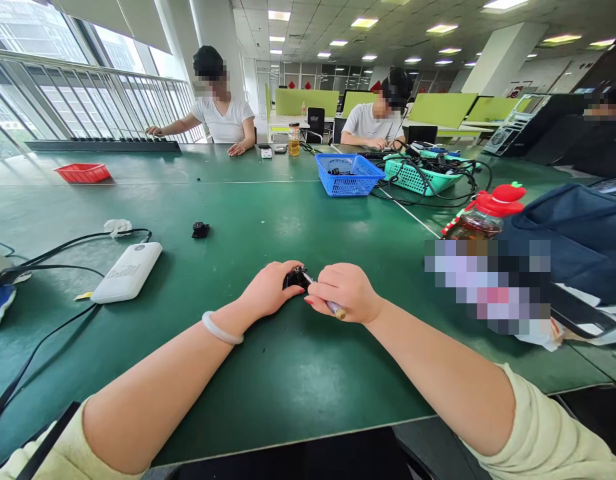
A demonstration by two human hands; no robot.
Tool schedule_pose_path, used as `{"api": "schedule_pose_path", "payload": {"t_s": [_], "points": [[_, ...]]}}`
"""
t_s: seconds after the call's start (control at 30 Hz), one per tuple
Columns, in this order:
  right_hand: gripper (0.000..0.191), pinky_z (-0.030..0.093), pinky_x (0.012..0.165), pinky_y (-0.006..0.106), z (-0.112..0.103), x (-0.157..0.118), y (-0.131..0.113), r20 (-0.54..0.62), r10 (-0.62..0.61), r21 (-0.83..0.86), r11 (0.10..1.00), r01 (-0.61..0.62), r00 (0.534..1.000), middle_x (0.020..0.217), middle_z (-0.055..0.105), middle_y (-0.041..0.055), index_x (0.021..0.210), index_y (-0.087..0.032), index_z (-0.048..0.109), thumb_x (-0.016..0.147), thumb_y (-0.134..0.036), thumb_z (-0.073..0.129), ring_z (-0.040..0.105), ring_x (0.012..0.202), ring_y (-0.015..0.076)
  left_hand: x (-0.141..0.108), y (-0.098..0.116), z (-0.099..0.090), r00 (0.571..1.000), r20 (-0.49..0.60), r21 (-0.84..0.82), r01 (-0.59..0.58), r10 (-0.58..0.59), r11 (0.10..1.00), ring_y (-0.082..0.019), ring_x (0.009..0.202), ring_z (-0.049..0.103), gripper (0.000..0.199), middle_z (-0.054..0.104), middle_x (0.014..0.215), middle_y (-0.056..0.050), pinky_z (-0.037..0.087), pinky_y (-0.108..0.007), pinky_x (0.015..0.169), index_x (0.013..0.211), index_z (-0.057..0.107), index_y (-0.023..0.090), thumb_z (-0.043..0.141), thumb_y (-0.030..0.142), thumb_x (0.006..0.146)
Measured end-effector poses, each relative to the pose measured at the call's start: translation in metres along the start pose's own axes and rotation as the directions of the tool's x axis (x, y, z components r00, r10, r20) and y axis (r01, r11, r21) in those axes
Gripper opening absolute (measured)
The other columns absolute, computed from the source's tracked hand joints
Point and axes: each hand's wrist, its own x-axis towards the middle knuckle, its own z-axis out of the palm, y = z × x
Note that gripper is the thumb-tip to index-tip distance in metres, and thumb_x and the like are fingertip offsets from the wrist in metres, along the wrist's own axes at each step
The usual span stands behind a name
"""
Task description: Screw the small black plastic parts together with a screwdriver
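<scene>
Near the front of the green table (288,360), my left hand (269,288) is closed around a small black device part (295,279), its thumb and fingers on the part's sides. My right hand (347,292) grips a slim screwdriver (336,309), whose thin metal shaft points up and left to the black part. The shaft's tip meets the part's upper side; exactly what it touches is too small to tell. A small black piece (201,230) lies apart on the table, beyond my left hand.
A white power bank (127,273) with black cables lies left. Farther off are a red tray (83,173), a blue basket (349,177) and a green basket (413,177) heaped with cables. A red-lidded bottle (481,217) and dark bag (573,233) stand right. Two people sit across the table.
</scene>
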Motion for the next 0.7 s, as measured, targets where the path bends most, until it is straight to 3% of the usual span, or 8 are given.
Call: {"api": "schedule_pose_path", "payload": {"t_s": [0.1,0.17,0.23,0.3,0.37,0.43,0.5,0.7], "points": [[0.038,0.034,0.052,0.025,0.0,-0.002,0.001,0.0,0.18,0.105,0.978,-0.179,0.984,0.055,0.05,-0.0009,0.064,-0.02,0.062,0.097,-0.03,0.045,0.041,0.051,0.0108,0.001,-0.001,0.0,1.0,-0.001,0.003,0.001,-0.001,1.0,-0.027,0.108,0.062,0.043,0.07,0.116,-0.007,0.049,-0.041,0.096,0.126,0.06,0.022,0.064,0.036,0.086],[0.041,0.035,0.052,0.025,0.0,-0.002,0.001,-0.016,0.393,0.217,0.899,-0.381,0.919,0.054,0.051,-0.0005,0.063,-0.02,0.062,0.097,-0.03,0.044,0.044,0.051,0.0107,0.001,0.001,-0.002,1.0,0.006,0.003,0.0,0.0,1.0,-0.027,0.108,0.062,0.045,0.07,0.114,-0.006,0.049,-0.041,0.096,0.128,0.06,0.023,0.066,0.037,0.085],[0.044,0.037,0.053,0.026,0.001,-0.001,0.003,-0.029,0.625,0.322,0.744,-0.585,0.78,0.053,0.052,0.0,0.06,-0.02,0.061,0.097,-0.035,0.044,0.047,0.05,0.011,0.0,0.002,-0.003,1.0,0.018,0.004,0.002,-0.002,1.0,-0.027,0.11,0.062,0.048,0.071,0.114,-0.005,0.048,-0.041,0.098,0.131,0.058,0.024,0.066,0.035,0.085],[0.048,0.036,0.052,0.027,0.002,-0.001,0.007,-0.022,0.813,0.413,0.538,-0.735,0.582,0.051,0.051,-0.0002,0.056,-0.02,0.061,0.096,-0.042,0.046,0.046,0.049,0.0113,-0.001,0.003,-0.004,1.0,0.027,0.009,0.003,-0.003,1.0,-0.027,0.112,0.061,0.051,0.072,0.114,-0.005,0.047,-0.042,0.099,0.135,0.055,0.024,0.065,0.035,0.086],[0.05,0.033,0.047,0.027,0.003,-0.002,0.012,0.009,0.927,0.51,0.318,-0.8,0.374,0.047,0.046,-0.0013,0.054,-0.02,0.06,0.093,-0.049,0.049,0.042,0.045,0.011,-0.002,0.003,-0.004,0.999,0.032,0.017,-0.001,0.001,1.0,-0.028,0.113,0.06,0.052,0.071,0.115,-0.005,0.047,-0.043,0.101,0.137,0.053,0.023,0.063,0.035,0.087],[0.051,0.029,0.043,0.026,0.005,-0.004,0.016,0.058,0.969,0.6,0.157,-0.784,0.239,0.045,0.041,-0.0025,0.053,-0.02,0.059,0.09,-0.054,0.052,0.039,0.042,0.0103,-0.003,0.001,-0.002,0.999,0.029,0.032,-0.018,0.018,0.999,-0.028,0.114,0.059,0.051,0.07,0.117,-0.007,0.047,-0.044,0.101,0.137,0.054,0.022,0.061,0.037,0.088],[0.051,0.029,0.043,0.026,0.006,-0.005,0.017,0.11,0.967,0.662,0.101,-0.743,0.23,0.045,0.041,-0.0028,0.054,-0.02,0.06,0.088,-0.057,0.054,0.038,0.042,0.01,-0.003,-0.001,-0.001,0.999,0.025,0.046,-0.048,0.047,0.998,-0.028,0.114,0.059,0.051,0.068,0.119,-0.008,0.047,-0.044,0.1,0.135,0.055,0.022,0.061,0.039,0.088],[0.051,0.034,0.05,0.027,0.007,-0.001,0.003,0.181,0.859,0.608,0.285,-0.741,0.479,0.051,0.048,-0.0014,0.057,-0.02,0.06,0.092,-0.055,0.048,0.044,0.048,0.011,-0.002,-0.002,0.001,0.993,0.027,0.054,-0.112,0.111,0.992,-0.028,0.113,0.059,0.048,0.069,0.117,-0.008,0.048,-0.043,0.099,0.13,0.058,0.022,0.063,0.037,0.086]]}}
